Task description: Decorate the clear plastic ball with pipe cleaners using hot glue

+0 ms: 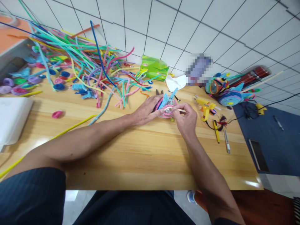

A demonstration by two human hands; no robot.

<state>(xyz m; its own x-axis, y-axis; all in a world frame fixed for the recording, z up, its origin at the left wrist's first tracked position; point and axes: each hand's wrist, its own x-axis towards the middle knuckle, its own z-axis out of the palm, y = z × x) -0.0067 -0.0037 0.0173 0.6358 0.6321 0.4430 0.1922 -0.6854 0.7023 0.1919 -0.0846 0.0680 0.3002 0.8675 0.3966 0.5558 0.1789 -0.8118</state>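
Observation:
Near the middle of the table, my left hand is wrapped round a pipe-cleaner craft figure. The figure has two light-blue pointed pieces on top, a pink coiled rim and a clear, shiny part inside the rim. In a pinch, my right hand holds a thin pale stick over the pink rim. The stick's inner end lies at the figure, and whether it touches I cannot tell. My left fingers partly cover the figure's dark and magenta side.
Loose pipe cleaners and small coiled pieces pile up at the back left. Rightward lie a yellow glue gun with its cord, a yellow cutter and a grey cutter. Finished figures stand by the tiled wall. A white box sits left.

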